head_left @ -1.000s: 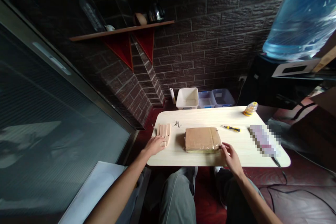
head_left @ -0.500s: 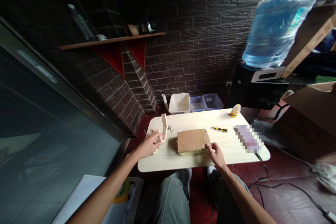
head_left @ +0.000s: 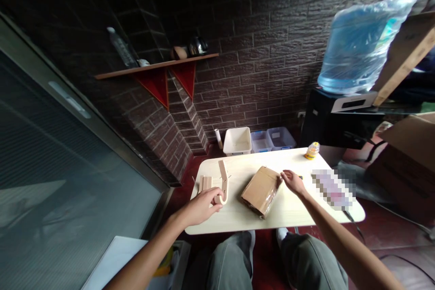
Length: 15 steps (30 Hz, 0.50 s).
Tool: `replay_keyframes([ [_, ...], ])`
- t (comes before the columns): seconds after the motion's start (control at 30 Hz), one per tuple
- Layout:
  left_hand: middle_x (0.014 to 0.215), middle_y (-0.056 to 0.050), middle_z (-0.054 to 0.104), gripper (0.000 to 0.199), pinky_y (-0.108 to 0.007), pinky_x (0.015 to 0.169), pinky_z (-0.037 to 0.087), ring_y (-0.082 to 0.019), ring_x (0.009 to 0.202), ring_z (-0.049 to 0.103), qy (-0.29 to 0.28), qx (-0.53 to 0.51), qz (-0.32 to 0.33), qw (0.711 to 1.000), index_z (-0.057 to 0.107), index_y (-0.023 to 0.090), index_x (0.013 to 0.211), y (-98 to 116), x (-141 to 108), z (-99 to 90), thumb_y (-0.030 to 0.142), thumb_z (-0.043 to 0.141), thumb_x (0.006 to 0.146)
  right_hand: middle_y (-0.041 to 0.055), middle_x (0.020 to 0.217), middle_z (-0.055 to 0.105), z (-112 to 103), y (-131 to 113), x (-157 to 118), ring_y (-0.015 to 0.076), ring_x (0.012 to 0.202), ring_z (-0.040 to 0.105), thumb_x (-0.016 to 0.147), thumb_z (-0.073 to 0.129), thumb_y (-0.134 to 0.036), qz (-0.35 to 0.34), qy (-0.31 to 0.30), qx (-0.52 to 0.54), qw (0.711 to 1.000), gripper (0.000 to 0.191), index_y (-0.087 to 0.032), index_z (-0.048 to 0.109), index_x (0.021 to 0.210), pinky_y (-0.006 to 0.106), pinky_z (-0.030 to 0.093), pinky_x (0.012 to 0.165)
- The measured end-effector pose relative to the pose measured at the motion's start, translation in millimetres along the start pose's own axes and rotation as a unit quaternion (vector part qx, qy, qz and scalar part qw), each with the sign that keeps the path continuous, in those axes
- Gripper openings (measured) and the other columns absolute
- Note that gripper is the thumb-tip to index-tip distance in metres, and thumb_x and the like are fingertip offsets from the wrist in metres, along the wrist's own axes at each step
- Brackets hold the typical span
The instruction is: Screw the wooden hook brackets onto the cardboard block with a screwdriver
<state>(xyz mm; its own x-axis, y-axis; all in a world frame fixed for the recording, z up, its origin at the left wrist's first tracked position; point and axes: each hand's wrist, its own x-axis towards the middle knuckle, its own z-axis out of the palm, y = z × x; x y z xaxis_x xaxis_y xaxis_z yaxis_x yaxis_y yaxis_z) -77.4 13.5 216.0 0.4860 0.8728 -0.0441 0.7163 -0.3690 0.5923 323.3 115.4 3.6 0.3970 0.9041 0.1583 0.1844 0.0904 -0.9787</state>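
My left hand [head_left: 205,207] is closed around the curved lower end of a pale wooden hook-shaped piece [head_left: 224,184], whose long arm with small holes points away from me. Just behind that hand, more pale wooden parts [head_left: 205,183] lie on the table. A flat cardboard package [head_left: 261,189] with clear plastic along its side lies at an angle in the middle. With fingers pinched, my right hand [head_left: 292,181] is at the package's far right corner. Beyond the hand shows only the end of a screwdriver [head_left: 301,177].
The pale table [head_left: 234,225] has rounded corners. On it are a yellow-based clear container [head_left: 312,150] and a blurred-out object [head_left: 333,189] with a cable. A white bin [head_left: 237,140] and two clear bins stand behind; a large water bottle [head_left: 355,50] is at right.
The cardboard package has turned from square-on to slanted, with my right hand moving away from me at its corner. My left hand keeps the wooden piece. The whole view has shifted slightly.
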Motion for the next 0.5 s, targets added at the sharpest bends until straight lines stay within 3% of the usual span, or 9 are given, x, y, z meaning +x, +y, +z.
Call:
replay_keyframes([
  [0.03, 0.094, -0.001, 0.074, 0.009, -0.027, 0.080, 0.052, -0.020, 0.085, 0.070, -0.010, -0.003, 0.006, 1.000, 0.067, 0.024, 0.097, 3, 3, 2.2, 0.023, 0.066, 0.088, 0.0102, 0.137, 0.065, 5, 1, -7, 0.0237, 0.114, 0.067, 0.103, 0.065, -0.039, 0.003, -0.011, -0.018, 1.000, 0.032, -0.024, 0.066, 0.131, 0.044, 0.060, 0.096],
  [0.07, 0.094, -0.001, 0.075, 0.008, -0.027, 0.079, 0.051, -0.020, 0.085, 0.070, -0.018, -0.006, 0.012, 1.000, 0.067, 0.024, 0.096, 5, 7, 4.4, 0.022, 0.066, 0.088, 0.0110, 0.135, 0.065, 10, 3, -18, 0.0255, 0.114, 0.068, 0.101, 0.067, -0.038, 0.000, -0.018, -0.031, 0.999, 0.039, -0.018, 0.063, 0.134, 0.048, 0.060, 0.095],
  [0.17, 0.097, -0.002, 0.075, 0.011, -0.027, 0.081, 0.051, -0.020, 0.088, 0.071, -0.034, -0.012, 0.027, 0.999, 0.068, 0.024, 0.097, 8, 17, 9.9, 0.020, 0.064, 0.088, 0.0120, 0.141, 0.062, 28, 9, -57, 0.0281, 0.121, 0.065, 0.101, 0.067, -0.040, -0.011, -0.039, -0.051, 0.998, 0.043, -0.020, 0.062, 0.138, 0.052, 0.057, 0.100],
  [0.2, 0.099, -0.002, 0.075, 0.012, -0.027, 0.082, 0.051, -0.020, 0.090, 0.071, -0.037, -0.013, 0.031, 0.999, 0.068, 0.024, 0.098, 8, 20, 11.0, 0.018, 0.063, 0.089, 0.0130, 0.149, 0.058, 34, 10, -67, 0.0317, 0.130, 0.060, 0.099, 0.070, -0.041, -0.015, -0.047, -0.052, 0.997, 0.049, -0.020, 0.060, 0.142, 0.057, 0.053, 0.106],
  [0.27, 0.103, -0.003, 0.075, 0.014, -0.027, 0.084, 0.051, -0.020, 0.092, 0.071, -0.041, -0.015, 0.036, 0.998, 0.068, 0.024, 0.099, 6, 24, 11.3, 0.016, 0.061, 0.089, 0.0160, 0.163, 0.044, 43, 10, -78, 0.0396, 0.151, 0.041, 0.079, 0.087, -0.052, -0.020, -0.074, -0.051, 0.996, 0.083, -0.023, 0.055, 0.150, 0.060, 0.040, 0.121],
  [0.33, 0.106, -0.003, 0.075, 0.017, -0.026, 0.085, 0.051, -0.019, 0.094, 0.070, -0.042, -0.013, 0.039, 0.998, 0.068, 0.024, 0.098, 3, 23, 9.0, 0.014, 0.059, 0.089, 0.0160, 0.168, 0.037, 44, 8, -72, 0.0404, 0.156, 0.034, 0.070, 0.092, -0.054, -0.028, -0.118, -0.045, 0.992, 0.096, -0.023, 0.053, 0.153, 0.059, 0.035, 0.125],
  [0.4, 0.107, -0.003, 0.074, 0.017, -0.027, 0.086, 0.051, -0.020, 0.095, 0.070, -0.043, -0.008, 0.038, 0.998, 0.068, 0.024, 0.097, -2, 20, 5.1, 0.013, 0.059, 0.088, 0.0144, 0.165, 0.043, 38, 3, -55, 0.0377, 0.150, 0.044, 0.076, 0.091, -0.049, -0.039, -0.176, -0.035, 0.983, 0.084, -0.025, 0.057, 0.148, 0.058, 0.041, 0.121],
  [0.5, 0.105, -0.003, 0.073, 0.018, -0.027, 0.086, 0.051, -0.020, 0.095, 0.070, -0.045, 0.000, 0.034, 0.998, 0.069, 0.024, 0.096, -10, 15, 0.3, 0.012, 0.059, 0.087, 0.0131, 0.146, 0.061, 25, -5, -32, 0.0305, 0.127, 0.064, 0.098, 0.072, -0.039, -0.042, -0.240, -0.032, 0.969, 0.050, -0.020, 0.060, 0.142, 0.055, 0.056, 0.103],
])
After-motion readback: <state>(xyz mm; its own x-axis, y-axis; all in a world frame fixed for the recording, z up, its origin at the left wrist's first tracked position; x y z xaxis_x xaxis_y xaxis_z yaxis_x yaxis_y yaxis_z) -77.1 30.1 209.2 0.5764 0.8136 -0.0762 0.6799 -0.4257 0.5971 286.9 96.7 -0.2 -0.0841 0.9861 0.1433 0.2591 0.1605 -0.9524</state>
